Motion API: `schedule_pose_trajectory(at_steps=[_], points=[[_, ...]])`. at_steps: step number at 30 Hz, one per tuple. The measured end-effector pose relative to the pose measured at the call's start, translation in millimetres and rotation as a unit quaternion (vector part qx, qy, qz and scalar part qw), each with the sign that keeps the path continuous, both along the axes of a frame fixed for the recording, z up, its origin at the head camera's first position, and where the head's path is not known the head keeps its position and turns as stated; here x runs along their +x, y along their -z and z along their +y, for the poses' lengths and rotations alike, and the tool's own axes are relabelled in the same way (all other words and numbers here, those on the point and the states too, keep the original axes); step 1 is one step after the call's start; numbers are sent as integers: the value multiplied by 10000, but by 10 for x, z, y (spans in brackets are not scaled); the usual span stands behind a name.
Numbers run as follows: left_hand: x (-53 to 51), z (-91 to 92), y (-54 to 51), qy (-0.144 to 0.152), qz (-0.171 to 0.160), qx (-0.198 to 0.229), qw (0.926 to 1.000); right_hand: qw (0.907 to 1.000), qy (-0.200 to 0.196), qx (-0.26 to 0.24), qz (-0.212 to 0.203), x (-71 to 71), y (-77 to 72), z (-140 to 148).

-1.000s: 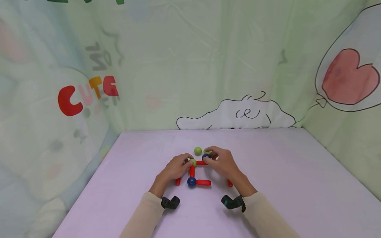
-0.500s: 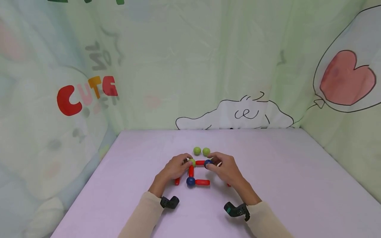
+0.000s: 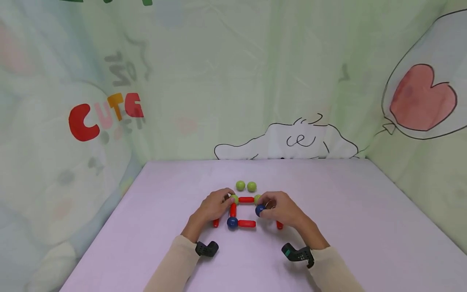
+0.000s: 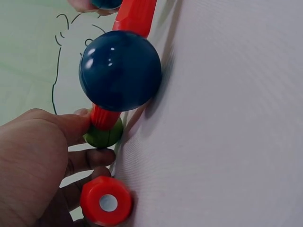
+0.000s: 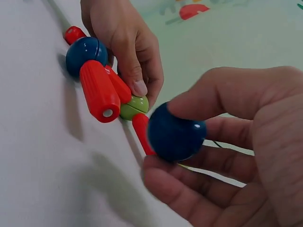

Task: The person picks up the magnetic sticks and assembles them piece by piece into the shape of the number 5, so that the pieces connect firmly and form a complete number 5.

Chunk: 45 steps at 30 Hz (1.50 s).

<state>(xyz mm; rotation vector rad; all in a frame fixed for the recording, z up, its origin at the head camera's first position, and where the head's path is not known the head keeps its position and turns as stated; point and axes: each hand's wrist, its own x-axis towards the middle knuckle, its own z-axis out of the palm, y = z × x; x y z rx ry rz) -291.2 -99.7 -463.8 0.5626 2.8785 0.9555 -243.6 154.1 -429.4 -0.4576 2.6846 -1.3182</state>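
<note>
My left hand (image 3: 215, 206) pinches a green ball (image 3: 234, 199) at the far left corner of a joined ball-and-rod magnetic piece. From this ball a red rod (image 3: 246, 199) runs right to another green ball (image 3: 258, 198); a second red rod (image 3: 233, 210) runs nearer to a blue ball (image 3: 232, 222). A third red rod (image 3: 247, 223) points right from that blue ball. My right hand (image 3: 282, 207) holds a loose blue ball (image 5: 176, 132) between thumb and fingers, just nearer than the right green ball. Whether those two touch is unclear.
Two green balls (image 3: 240, 185) lie behind the joined piece. One loose red rod (image 3: 216, 222) lies beside my left hand, its silvery end showing in the left wrist view. Another red rod (image 3: 279, 225) lies partly under my right hand. A printed curtain (image 3: 204, 81) hangs behind the table.
My right hand has carried its blue ball nearer and slightly right, from beside the back green balls past the rod's end. A green ball now shows at that end. My left hand stays put.
</note>
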Motion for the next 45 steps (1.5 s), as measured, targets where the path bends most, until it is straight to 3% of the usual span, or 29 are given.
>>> schedule_pose_trajectory(at_steps=[7,16,32,45], points=[[-2,-18,14,-75,-16,70,9999,9964,-683,127,-497,-29,-6,25],[-12,-14,31,-86,-77,89,9999,9934,-630,436,-855,-6,-27,-2],[-13,-9,14,-33,-46,39,10000,9857,-742,1367,-644,62,7,-189],[-14,5,23,-20,-29,42,10000,9847,-698,1567,-304,72,88,-269]])
